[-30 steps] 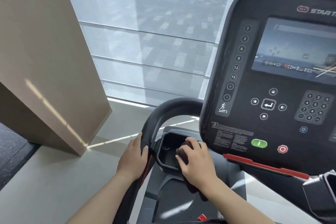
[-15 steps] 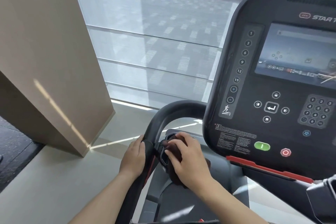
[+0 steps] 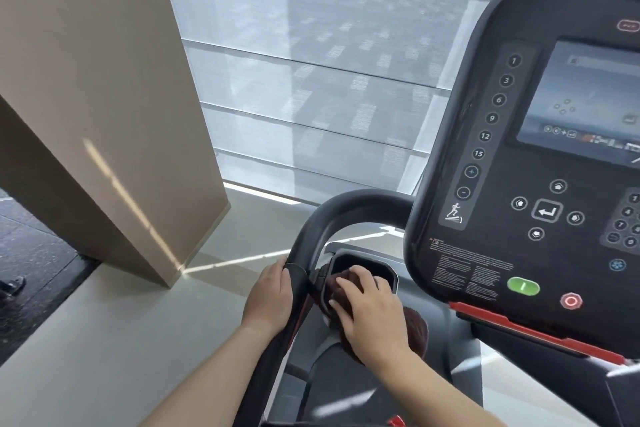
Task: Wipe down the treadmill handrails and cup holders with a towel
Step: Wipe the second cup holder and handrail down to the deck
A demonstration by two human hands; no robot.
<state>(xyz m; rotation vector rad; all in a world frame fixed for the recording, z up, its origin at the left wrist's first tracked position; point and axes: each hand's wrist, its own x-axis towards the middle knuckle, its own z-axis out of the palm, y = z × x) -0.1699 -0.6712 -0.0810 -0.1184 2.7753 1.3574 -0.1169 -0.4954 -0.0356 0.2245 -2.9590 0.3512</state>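
2 bare hands work at the left side of a treadmill, seen from above. Far left, a tan column (image 3: 93, 107) stands on a pale floor (image 3: 104, 340), with a thin streak of sunlight across both. Behind it, a shaded window (image 3: 311, 62) fills the background. The left hand (image 3: 268, 298) wraps around the black handrail (image 3: 311, 229), fingers curled over its outer side in a firm grasp, just below the point where the rail bends toward the console. Just right of the rail sits the black cup holder (image 3: 384, 270), a recessed pocket with an angular rim. The right hand (image 3: 370, 308) presses a dark brown towel (image 3: 417, 329) against the near-left rim of that pocket, fingers spread flat over the cloth and fingertips reaching into the opening; the towel bunches under the palm and spills out to the right of the wrist. Further right, the dark console (image 3: 519, 149) rises, carrying a column of numbered buttons, a screen (image 3: 585, 104), a green button (image 3: 523, 286) and a red button (image 3: 570, 300).
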